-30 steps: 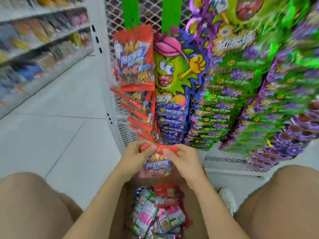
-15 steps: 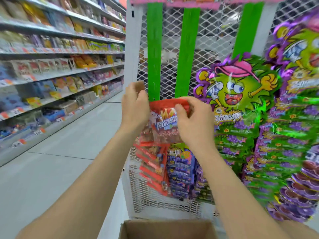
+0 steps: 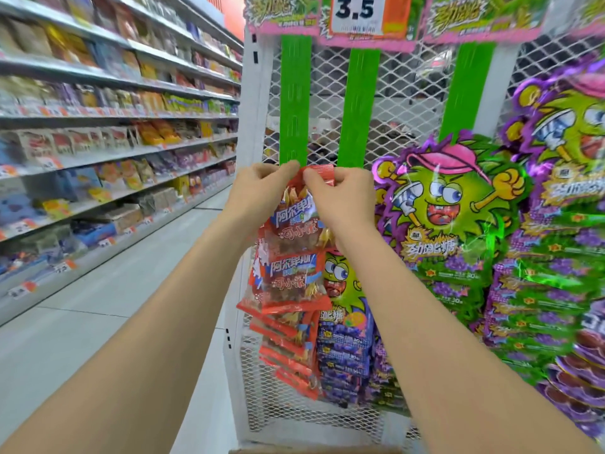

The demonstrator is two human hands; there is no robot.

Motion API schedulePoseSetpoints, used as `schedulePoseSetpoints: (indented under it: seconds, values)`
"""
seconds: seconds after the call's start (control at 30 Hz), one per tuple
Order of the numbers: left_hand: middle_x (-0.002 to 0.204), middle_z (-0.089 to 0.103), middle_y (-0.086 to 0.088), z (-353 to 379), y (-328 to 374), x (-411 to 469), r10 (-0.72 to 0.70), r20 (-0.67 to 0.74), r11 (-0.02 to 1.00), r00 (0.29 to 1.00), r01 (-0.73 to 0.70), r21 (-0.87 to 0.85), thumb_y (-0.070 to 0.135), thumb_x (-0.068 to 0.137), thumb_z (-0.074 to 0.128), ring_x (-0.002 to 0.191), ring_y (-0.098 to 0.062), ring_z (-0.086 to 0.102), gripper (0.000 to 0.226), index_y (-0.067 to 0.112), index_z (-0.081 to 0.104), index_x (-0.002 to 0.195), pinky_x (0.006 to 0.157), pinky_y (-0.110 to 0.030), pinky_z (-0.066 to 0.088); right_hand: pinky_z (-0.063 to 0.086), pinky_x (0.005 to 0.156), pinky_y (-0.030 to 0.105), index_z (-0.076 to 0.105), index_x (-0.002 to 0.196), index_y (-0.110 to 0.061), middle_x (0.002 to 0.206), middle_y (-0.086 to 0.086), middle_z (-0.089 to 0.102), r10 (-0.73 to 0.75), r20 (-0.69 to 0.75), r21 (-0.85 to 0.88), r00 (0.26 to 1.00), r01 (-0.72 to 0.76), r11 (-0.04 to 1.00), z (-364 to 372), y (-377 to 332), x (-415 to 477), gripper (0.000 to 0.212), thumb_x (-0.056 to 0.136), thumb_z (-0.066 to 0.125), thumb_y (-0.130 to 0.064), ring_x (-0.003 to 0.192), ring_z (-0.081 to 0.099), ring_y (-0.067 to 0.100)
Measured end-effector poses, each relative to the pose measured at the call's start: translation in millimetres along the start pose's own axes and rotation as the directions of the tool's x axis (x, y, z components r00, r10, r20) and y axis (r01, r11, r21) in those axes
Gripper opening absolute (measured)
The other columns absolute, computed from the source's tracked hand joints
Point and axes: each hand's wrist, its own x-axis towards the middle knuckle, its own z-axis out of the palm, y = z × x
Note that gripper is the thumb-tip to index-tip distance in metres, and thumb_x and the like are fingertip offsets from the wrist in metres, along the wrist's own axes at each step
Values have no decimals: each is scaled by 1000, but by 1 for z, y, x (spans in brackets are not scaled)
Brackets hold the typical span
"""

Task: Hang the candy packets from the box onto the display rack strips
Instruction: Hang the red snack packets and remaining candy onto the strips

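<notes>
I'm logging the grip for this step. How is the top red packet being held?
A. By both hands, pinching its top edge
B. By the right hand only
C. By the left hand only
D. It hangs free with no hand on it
A: the left hand and the right hand each pinch the top edge of the red packet, with their fingertips meeting above it.

The price sign [image 3: 357, 13] reads "3.5"; the red packet [image 3: 294, 221], "阿尔卑斯".
</notes>
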Motion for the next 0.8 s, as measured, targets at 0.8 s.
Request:
schedulePoseSetpoints:
  seconds: [0.8]
  values:
    - [107, 80, -16, -11, 22, -24, -242, 341, 877, 908, 356, -324, 35, 105, 63, 87, -31, 78, 33, 7, 67, 123, 70, -43, 67, 59, 75, 64, 71, 101, 7, 105, 27, 72, 249, 232, 80, 940, -274, 958, -20, -8, -15, 48, 83, 81, -37, 95, 70, 46]
